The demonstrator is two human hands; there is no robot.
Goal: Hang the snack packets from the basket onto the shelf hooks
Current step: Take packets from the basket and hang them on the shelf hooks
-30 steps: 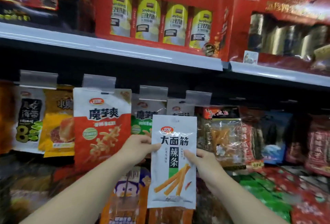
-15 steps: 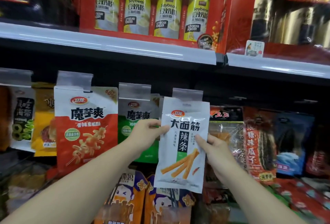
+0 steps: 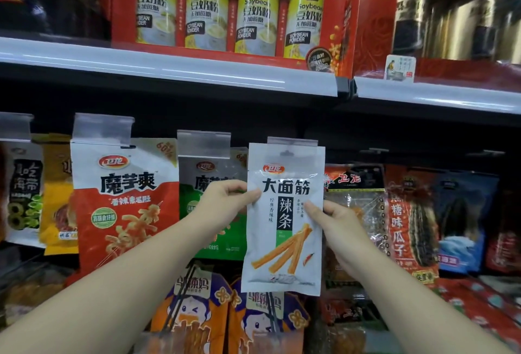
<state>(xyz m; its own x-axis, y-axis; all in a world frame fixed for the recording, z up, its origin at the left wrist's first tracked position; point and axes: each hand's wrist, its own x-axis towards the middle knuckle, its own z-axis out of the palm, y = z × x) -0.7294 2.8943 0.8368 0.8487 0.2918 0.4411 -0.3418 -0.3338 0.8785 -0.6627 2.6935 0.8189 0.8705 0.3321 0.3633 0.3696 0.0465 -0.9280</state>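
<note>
While soybean powder boxes [image 3: 231, 12] sit above, both hands pinch the 大面筋 packet [image 3: 284, 218].

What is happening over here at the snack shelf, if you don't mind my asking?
A person is hanging a white snack packet on the hook row under the shelf edge. The left hand pinches its left edge and the right hand holds its right edge. The packet's top hole sits just below a clear price-tag holder; whether it is on the hook yet cannot be told. A red packet and a green packet hang to its left.
</note>
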